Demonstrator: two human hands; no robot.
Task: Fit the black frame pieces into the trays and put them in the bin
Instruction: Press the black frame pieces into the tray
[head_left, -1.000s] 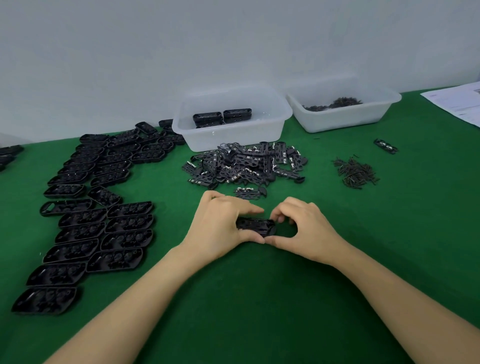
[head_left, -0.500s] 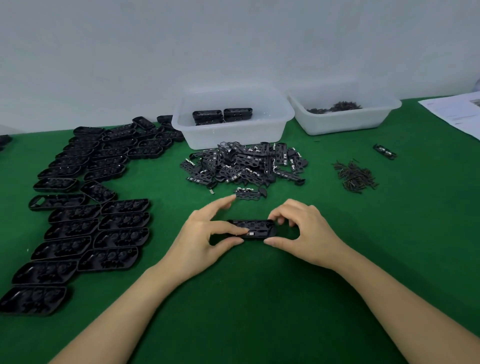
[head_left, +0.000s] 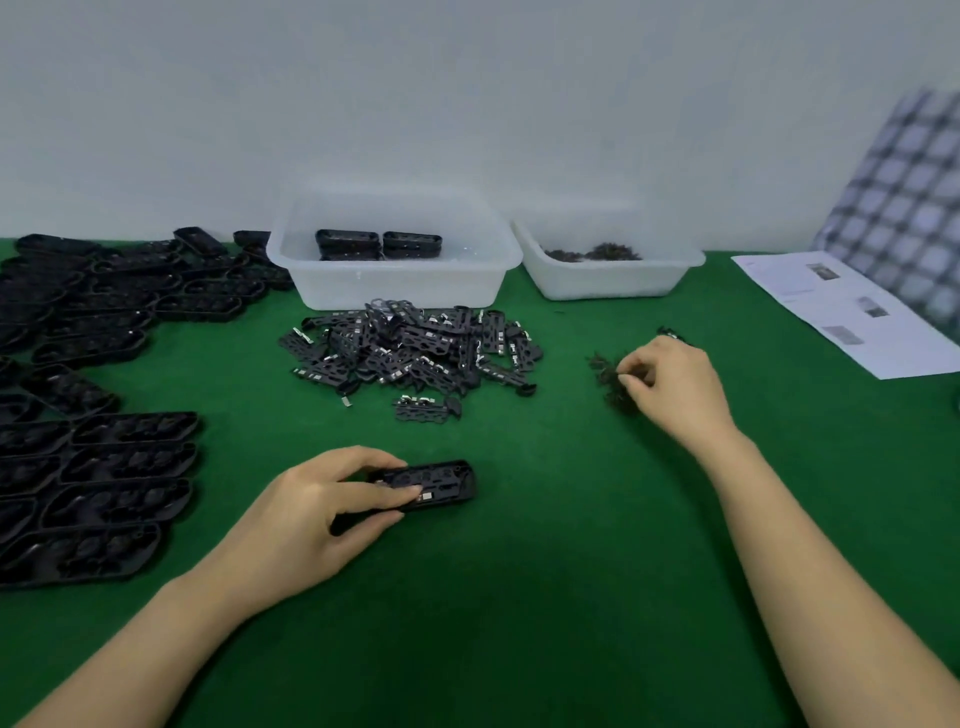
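Observation:
A black tray (head_left: 436, 484) with a frame piece seated in it lies on the green table in front of me. My left hand (head_left: 317, 512) grips its left end between thumb and fingers. My right hand (head_left: 670, 387) is over at the right, fingers curled, pinching at a small heap of dark pins (head_left: 610, 382). A pile of loose black frame pieces (head_left: 410, 351) lies mid-table. Behind it stands the white bin (head_left: 395, 280), which holds finished trays (head_left: 379, 244).
Several empty black trays (head_left: 104, 457) lie in rows along the left. A second white bin (head_left: 608, 275) with dark pins stands at the back right. Printed paper sheets (head_left: 841, 312) and a checked cloth (head_left: 904, 208) are at the far right.
My right hand has let go of the tray and moved right to the pin heap. My left hand keeps hold of the tray. The view has swung to the right.

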